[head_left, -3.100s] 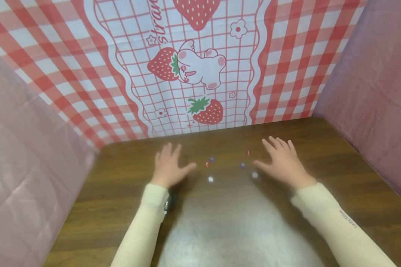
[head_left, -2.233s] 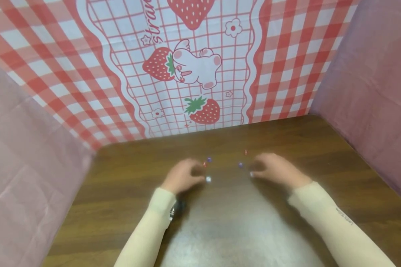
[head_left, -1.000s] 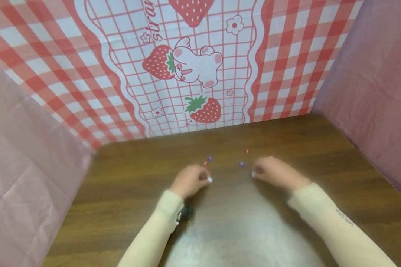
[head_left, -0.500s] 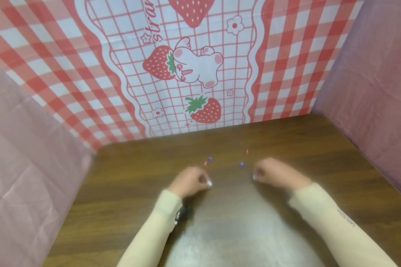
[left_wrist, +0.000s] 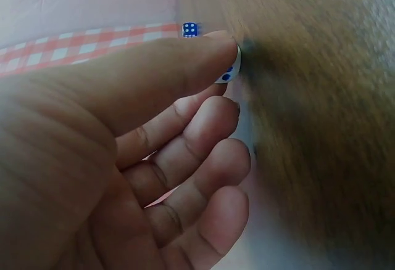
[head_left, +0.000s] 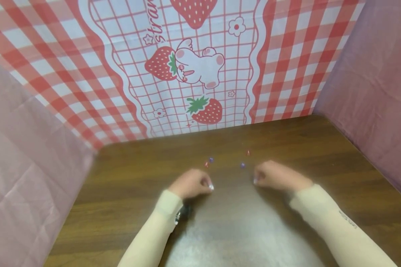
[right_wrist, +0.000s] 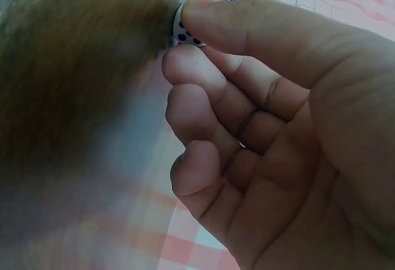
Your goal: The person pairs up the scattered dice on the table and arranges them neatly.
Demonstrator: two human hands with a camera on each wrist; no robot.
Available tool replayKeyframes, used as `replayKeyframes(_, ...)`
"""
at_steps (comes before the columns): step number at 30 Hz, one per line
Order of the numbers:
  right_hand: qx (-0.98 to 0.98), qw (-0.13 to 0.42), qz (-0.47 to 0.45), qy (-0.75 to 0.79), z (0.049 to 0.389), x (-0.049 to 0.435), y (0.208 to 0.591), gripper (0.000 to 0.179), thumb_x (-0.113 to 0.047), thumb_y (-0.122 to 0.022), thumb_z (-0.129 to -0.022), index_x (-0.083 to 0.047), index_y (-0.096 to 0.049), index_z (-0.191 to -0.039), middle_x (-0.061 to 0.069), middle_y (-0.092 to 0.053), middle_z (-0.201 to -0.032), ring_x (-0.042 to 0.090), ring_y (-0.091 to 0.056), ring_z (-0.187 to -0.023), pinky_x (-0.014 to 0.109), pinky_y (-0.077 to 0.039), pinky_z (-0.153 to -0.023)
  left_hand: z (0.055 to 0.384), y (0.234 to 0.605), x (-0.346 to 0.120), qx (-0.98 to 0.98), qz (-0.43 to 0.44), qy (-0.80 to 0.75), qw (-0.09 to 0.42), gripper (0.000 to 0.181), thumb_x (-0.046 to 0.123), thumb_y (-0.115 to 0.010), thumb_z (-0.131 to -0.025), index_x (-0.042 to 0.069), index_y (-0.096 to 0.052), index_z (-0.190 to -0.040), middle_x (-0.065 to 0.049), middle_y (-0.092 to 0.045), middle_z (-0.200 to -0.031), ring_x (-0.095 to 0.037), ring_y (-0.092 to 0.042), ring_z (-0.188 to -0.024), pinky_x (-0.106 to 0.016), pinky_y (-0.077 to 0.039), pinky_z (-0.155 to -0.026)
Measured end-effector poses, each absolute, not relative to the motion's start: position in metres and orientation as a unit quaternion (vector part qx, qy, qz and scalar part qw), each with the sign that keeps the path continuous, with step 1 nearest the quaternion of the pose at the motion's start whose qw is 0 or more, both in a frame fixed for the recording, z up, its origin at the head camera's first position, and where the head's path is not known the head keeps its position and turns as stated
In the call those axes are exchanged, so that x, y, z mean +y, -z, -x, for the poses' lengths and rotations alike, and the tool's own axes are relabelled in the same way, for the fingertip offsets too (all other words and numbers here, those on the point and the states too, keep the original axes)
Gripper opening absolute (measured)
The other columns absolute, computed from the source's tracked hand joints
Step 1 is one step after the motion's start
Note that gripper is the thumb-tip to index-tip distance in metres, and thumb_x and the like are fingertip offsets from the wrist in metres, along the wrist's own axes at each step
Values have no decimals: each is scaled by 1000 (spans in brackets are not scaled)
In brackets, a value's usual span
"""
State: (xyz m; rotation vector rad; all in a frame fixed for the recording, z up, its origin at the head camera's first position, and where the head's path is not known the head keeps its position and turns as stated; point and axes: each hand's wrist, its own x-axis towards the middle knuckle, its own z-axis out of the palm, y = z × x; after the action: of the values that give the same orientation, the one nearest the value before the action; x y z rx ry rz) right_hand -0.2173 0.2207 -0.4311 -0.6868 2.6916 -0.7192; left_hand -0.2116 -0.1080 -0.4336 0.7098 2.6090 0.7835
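Observation:
Between thumb and index finger my left hand (head_left: 191,184) pinches a white die (head_left: 211,187). Blue pips show on that white die (left_wrist: 227,74) in the left wrist view, with the thumb covering part of it. My right hand (head_left: 274,175) pinches another white die (head_left: 255,181); dark pips are visible on this die (right_wrist: 183,34) in the right wrist view. Both hands are low over the wooden table, and whether the dice touch it I cannot tell. Beyond the left hand lie a red die (head_left: 206,164) and a blue die (head_left: 211,160).
Left of and beyond my right hand lie another blue die (head_left: 243,165) and another red die (head_left: 248,152). A red-and-white strawberry cloth (head_left: 200,74) hangs at the far edge of the brown wooden table (head_left: 120,178). Pink cloth (head_left: 371,85) flanks both sides.
Both hands were spread and apart from the dice at first. They came down, took hold of the two white dice and have drawn them a little toward me. The other dice stayed put.

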Motion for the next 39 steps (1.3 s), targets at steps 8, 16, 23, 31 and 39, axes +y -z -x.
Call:
replayKeyframes(8, 928, 138, 244, 243, 212, 214, 427, 12, -13, -81, -88, -20, -72, -87, -10, -66, -79, 12, -59, -67, 29, -56, -66, 212, 434, -107, 913, -260, -266, 166, 8, 24, -80, -89, 24, -73, -91, 15, -68, -85, -4, -64, -78, -23, -56, -77)
replayKeyframes(16, 923, 157, 244, 252, 208, 210, 425, 13, -12, -79, -89, -21, -71, -85, -9, -65, -76, 13, -58, -65, 29, -55, -63, 210, 433, -105, 914, -266, -257, 166, 7, 25, -80, -89, 23, -74, -92, 15, -69, -85, -3, -64, -77, -22, -56, -75)
replayKeyframes(23, 919, 168, 242, 262, 204, 206, 420, 9, -14, -80, -90, -19, -73, -90, -10, -68, -83, 12, -61, -72, 29, -56, -68, 209, 434, -105, 914, -268, -255, 168, 8, 26, -81, -88, 24, -74, -91, 15, -68, -84, -3, -64, -77, -23, -56, -75)
replayKeyframes(31, 922, 158, 251, 248, 204, 207, 420, 10, -19, -82, -89, -22, -72, -91, -11, -67, -85, 10, -61, -75, 29, -57, -70, 207, 433, -104, 909, -281, -259, 164, 10, 25, -79, -90, 23, -71, -97, 14, -67, -86, -4, -63, -80, -22, -55, -76)
replayKeyframes(39, 921, 159, 257, 244, 206, 204, 422, 10, -18, -82, -90, -21, -73, -91, -11, -67, -84, 10, -61, -73, 29, -57, -69, 207, 435, -103, 912, -277, -257, 162, 10, 26, -79, -90, 23, -71, -96, 14, -66, -86, -5, -63, -79, -23, -55, -75)
